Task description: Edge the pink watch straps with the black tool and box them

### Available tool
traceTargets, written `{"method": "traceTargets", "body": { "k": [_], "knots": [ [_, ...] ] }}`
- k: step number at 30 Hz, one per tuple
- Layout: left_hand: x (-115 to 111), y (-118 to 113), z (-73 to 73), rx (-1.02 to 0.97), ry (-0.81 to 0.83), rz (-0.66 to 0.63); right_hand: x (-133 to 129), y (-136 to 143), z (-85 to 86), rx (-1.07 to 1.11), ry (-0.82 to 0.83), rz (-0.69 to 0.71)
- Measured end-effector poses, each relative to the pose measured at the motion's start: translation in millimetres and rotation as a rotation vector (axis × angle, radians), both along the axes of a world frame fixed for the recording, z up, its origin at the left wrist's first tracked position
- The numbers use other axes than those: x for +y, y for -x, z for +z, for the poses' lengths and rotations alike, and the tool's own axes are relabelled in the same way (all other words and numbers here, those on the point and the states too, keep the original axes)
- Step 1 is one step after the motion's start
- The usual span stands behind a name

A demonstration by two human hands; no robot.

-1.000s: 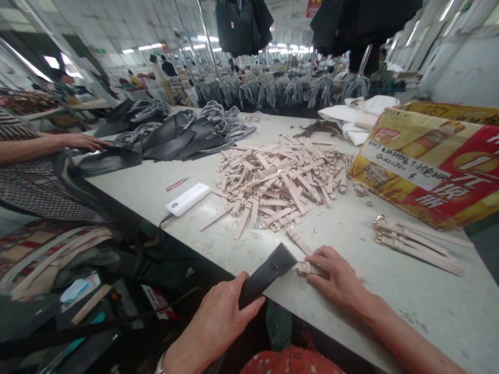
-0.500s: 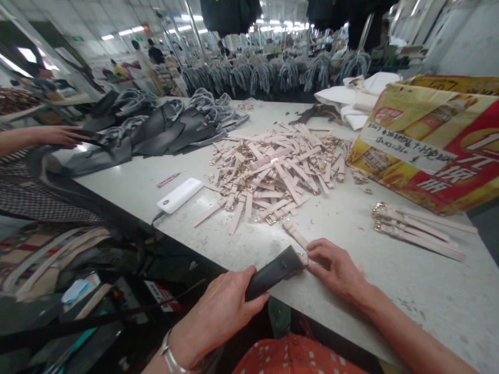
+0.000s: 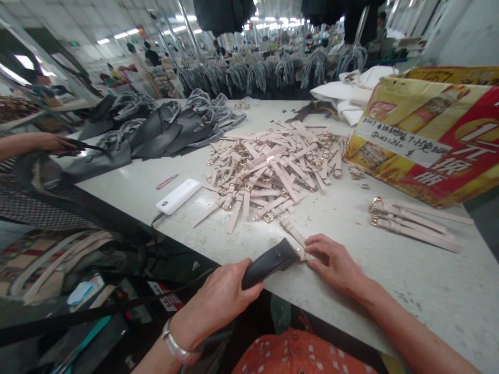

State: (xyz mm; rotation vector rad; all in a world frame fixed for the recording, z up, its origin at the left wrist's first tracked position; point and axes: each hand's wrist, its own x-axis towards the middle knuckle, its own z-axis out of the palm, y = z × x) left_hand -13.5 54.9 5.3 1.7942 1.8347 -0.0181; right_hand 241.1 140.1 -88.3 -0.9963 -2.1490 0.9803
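Note:
A dark grey leather piece (image 3: 268, 264), long and curled over, is gripped by my left hand (image 3: 230, 291) at the table's near edge. Its far end meets the buckle end of a pale pink strap (image 3: 293, 231). My right hand (image 3: 331, 262) pinches this strap near the buckle, thumb and fingers closed on it. Just beyond lies a big heap of pale pink buckled straps (image 3: 265, 171). Several more straps (image 3: 417, 223) lie side by side at the right.
A yellow and red carton (image 3: 424, 140) stands at the right. A white power bank (image 3: 179, 196) and a pink pen-like tool (image 3: 167, 181) lie left of the heap. Grey leather pieces (image 3: 163, 130) are piled back left, near another person's hand (image 3: 58, 144).
The view has shifted slightly. Both my hands keep their hold, and the leather piece has tilted a little. The other person's hand at the left has changed its pose on a dark strip.

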Motion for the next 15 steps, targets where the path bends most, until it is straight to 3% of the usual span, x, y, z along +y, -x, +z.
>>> {"method": "traceTargets", "body": {
  "k": [7,11,15],
  "knots": [
    [-2,3,-13.3,0.063,-0.007,0.026,3,3,5.1,-0.016,-0.045,-0.060],
    [0,2,-15.0,0.070,0.005,0.017,8,-6,31.7,0.021,-0.076,-0.079],
    [0,3,-10.9,0.058,0.001,0.010,5,-44,56.2,-0.005,-0.072,-0.154]
  ]
}}
